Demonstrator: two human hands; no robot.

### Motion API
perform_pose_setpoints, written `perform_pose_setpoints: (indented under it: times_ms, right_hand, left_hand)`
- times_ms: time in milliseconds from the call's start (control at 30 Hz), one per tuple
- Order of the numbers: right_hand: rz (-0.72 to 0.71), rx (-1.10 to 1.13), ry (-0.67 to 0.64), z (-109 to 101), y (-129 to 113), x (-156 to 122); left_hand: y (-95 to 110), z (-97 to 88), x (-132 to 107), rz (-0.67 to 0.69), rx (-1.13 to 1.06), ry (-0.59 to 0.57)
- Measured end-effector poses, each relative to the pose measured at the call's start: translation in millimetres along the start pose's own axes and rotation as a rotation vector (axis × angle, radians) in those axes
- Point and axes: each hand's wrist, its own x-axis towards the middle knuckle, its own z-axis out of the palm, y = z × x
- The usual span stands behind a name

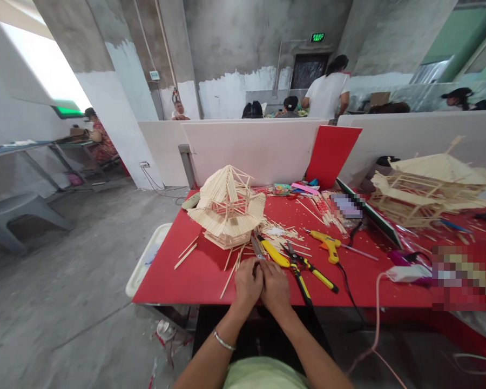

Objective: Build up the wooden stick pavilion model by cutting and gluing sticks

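My left hand (248,282) and my right hand (276,283) are pressed together at the table's front edge. The fingers of both are curled closed. Whatever they may hold is hidden between them. Just beyond my fingertips lies a flat grey tool (257,247), whose kind I cannot make out, beside a yellow-handled tool (274,253). Black-and-yellow pruning shears (303,266) rest open to the right of my right hand. Behind my hands stands a pagoda model (229,210) made of thin wooden sticks, with a tiered roof partly covered in sticks. Loose sticks (231,273) lie in front of it.
On the red table (166,281) are a yellow glue gun (328,244) with a black cord and scattered sticks (287,233). A dark-edged panel (370,213) separates off another stick model (429,186). White partition boards (247,154) rise behind; several people are beyond them.
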Motion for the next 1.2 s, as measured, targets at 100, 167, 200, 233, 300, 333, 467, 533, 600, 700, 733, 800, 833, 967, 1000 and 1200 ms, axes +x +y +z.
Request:
perform_pose_setpoints:
  times_ms: [100, 167, 200, 233, 300, 333, 467, 533, 600, 700, 733, 800, 833, 967, 1000, 1200]
  right_hand:
    - [-0.002, -0.001, 0.001, -0.2, -0.2, 0.1]
    - [-0.004, -0.003, 0.001, -0.4, -0.2, 0.3]
    - [-0.006, -0.003, 0.001, -0.4, -0.2, 0.4]
    - [-0.006, -0.004, 0.001, -0.5, -0.2, 0.5]
    - [-0.008, -0.003, -0.002, -0.5, -0.2, 0.8]
    - [-0.008, -0.002, -0.002, -0.5, -0.3, 0.9]
    - [-0.001, -0.002, -0.001, -0.6, -0.8, 1.0]
    - [0.001, -0.003, -0.001, -0.8, -1.0, 0.9]
    - [0.000, -0.002, -0.002, -1.0, -1.1, 0.7]
    - [-0.001, -0.002, 0.002, -0.6, -0.6, 0.0]
    - [-0.001, -0.002, 0.005, -0.4, -0.4, -0.2]
    - [-0.001, -0.003, 0.008, 0.3, 0.1, -0.7]
    - [-0.002, -0.003, 0.009, 0.7, 0.3, -0.8]
    - [-0.003, -0.005, 0.009, 1.6, 0.6, -1.2]
    - [-0.001, -0.006, 0.009, 1.7, 0.6, -1.2]
    - [-0.002, -0.007, 0.002, 1.0, -0.1, -0.9]
  left_hand:
    - [-0.1, 0.6, -0.6, -0.005, 0.004, 0.011]
    - [-0.2, 0.8, -1.2, -0.011, 0.002, 0.010]
    - [-0.2, 0.9, -1.5, -0.012, -0.001, 0.008]
    - [-0.3, 1.0, -1.7, -0.012, -0.003, 0.009]
    - [-0.4, 1.2, -1.9, -0.011, -0.006, 0.014]
    - [-0.5, 1.2, -1.9, -0.009, -0.007, 0.016]
    - [-0.4, 1.0, -1.3, -0.006, -0.006, 0.009]
    - [-0.5, 0.8, -1.0, -0.011, -0.004, 0.003]
    - [-0.8, 0.8, -1.0, -0.014, -0.003, -0.002]
    - [-1.3, 0.8, -1.2, -0.012, -0.009, -0.001]
    - [-1.3, 0.7, -1.2, -0.010, -0.010, 0.002]
    - [-1.0, 0.3, -1.2, -0.007, -0.006, 0.008]
    - [-0.7, 0.1, -1.1, -0.006, -0.003, 0.006]
    - [-0.1, -0.3, -0.8, -0.006, 0.002, -0.005]
    - [-0.2, -0.3, -0.9, -0.004, 0.002, -0.004]
    - [-0.8, -0.3, -1.3, -0.002, -0.013, 0.007]
